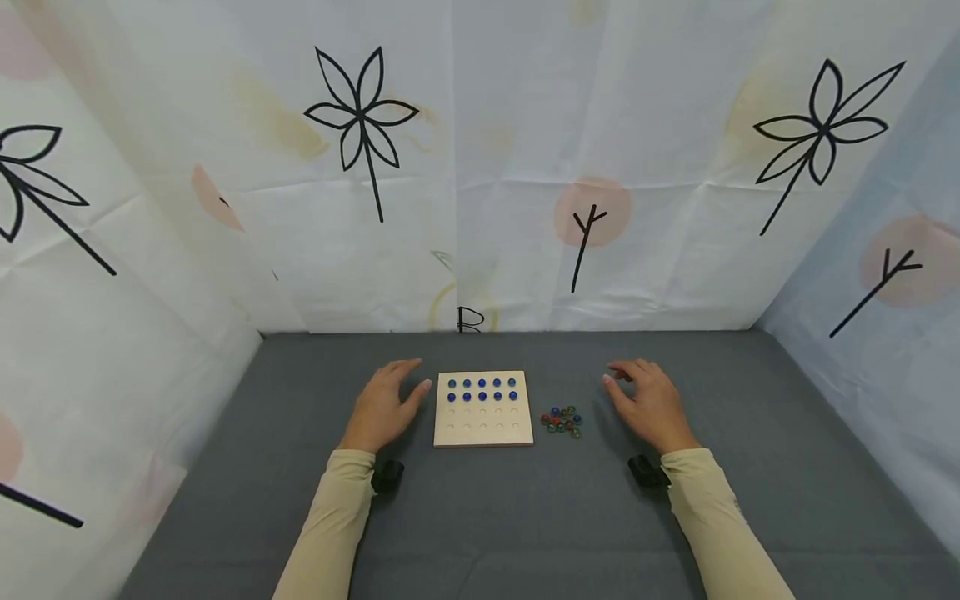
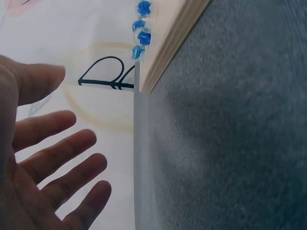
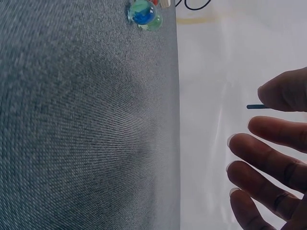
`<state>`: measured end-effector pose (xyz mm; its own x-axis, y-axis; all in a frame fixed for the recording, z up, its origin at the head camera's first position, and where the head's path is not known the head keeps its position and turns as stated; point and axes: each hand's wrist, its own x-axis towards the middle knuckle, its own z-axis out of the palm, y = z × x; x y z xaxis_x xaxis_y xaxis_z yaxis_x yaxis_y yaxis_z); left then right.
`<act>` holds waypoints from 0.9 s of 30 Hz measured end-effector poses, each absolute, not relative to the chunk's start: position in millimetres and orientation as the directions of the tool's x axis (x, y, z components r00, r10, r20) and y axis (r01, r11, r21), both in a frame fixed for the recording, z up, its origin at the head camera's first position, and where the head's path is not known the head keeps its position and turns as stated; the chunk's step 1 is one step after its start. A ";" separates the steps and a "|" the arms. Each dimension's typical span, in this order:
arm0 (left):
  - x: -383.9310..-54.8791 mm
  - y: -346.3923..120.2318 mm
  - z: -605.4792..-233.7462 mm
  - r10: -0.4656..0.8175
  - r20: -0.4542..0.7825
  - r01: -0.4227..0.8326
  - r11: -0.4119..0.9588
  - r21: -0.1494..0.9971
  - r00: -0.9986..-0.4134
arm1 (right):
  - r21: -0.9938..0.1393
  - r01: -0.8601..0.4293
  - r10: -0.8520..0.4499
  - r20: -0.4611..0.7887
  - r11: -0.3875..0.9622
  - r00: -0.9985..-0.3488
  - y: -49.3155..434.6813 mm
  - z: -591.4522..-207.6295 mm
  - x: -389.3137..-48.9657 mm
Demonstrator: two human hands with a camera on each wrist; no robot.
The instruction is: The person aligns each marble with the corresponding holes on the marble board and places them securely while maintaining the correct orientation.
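Note:
A pale wooden board (image 1: pixel 483 435) with rows of round hollows lies flat on the grey table. Blue marbles (image 1: pixel 482 397) fill its two far rows; the nearer hollows hold none. My left hand (image 1: pixel 381 408) is just left of the board, fingers relaxed and spread, holding nothing. In the left wrist view the board's edge (image 2: pixel 168 48) and some blue marbles (image 2: pixel 143 37) show beyond that hand. Right of the board lies a loose cluster of red, green and blue marbles (image 1: pixel 562 422). My right hand (image 1: pixel 651 406) is to the right of this cluster, its fingers loosely bent with nothing in them.
The table (image 1: pixel 480 525) is covered in dark grey cloth. White printed fabric (image 1: pixel 510 150) with plant drawings stands behind it and along both sides. A black wrist camera (image 1: pixel 387 477) sits at the left wrist, another camera (image 1: pixel 647 472) at the right.

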<state>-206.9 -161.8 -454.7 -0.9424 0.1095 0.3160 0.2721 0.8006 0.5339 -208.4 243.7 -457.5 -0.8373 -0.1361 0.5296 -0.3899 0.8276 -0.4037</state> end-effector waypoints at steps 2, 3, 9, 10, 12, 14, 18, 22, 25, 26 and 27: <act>-206.5 -159.8 -454.5 0.136 0.279 0.272 0.798 0.538 -0.951 | -0.407 -0.392 -0.138 0.529 0.825 -0.838 244.0 -457.3 -208.6; -206.5 -158.9 -454.7 0.152 0.261 0.274 0.798 0.537 -0.953 | -0.412 -0.392 -0.137 0.525 0.823 -0.840 243.9 -456.9 -208.5; -207.3 -154.6 -458.3 0.278 0.171 0.327 0.804 0.496 -0.945 | -0.458 -0.384 -0.125 0.500 0.801 -0.857 242.5 -451.8 -205.5; -207.2 -154.1 -459.6 0.300 0.156 0.338 0.807 0.484 -0.941 | -0.464 -0.384 -0.123 0.498 0.798 -0.858 242.1 -450.9 -204.9; -207.2 -153.4 -463.8 0.339 0.129 0.359 0.814 0.457 -0.932 | -0.471 -0.384 -0.126 0.492 0.794 -0.862 241.5 -449.7 -203.9; -207.6 -153.3 -469.3 0.369 0.099 0.374 0.823 0.428 -0.924 | -0.473 -0.389 -0.134 0.486 0.790 -0.864 240.3 -448.6 -203.8; -204.8 -153.5 -476.6 0.401 0.039 0.380 0.828 0.412 -0.915 | -0.475 -0.405 -0.156 0.480 0.781 -0.863 238.0 -447.8 -203.6; -200.0 -154.1 -477.8 0.415 0.017 0.382 0.823 0.421 -0.910 | -0.475 -0.413 -0.170 0.473 0.777 -0.865 236.7 -449.1 -204.9; -198.9 -154.5 -478.6 0.416 0.002 0.382 0.832 0.402 -0.909 | -0.473 -0.411 -0.179 0.459 0.779 -0.870 235.3 -450.6 -206.0; -198.6 -154.7 -478.8 0.417 -0.004 0.380 0.834 0.399 -0.909 | -0.471 -0.409 -0.183 0.453 0.782 -0.872 234.8 -451.2 -206.4; -198.2 -154.9 -478.4 0.417 -0.010 0.378 0.834 0.403 -0.909 | -0.471 -0.408 -0.186 0.448 0.782 -0.874 234.3 -451.7 -206.7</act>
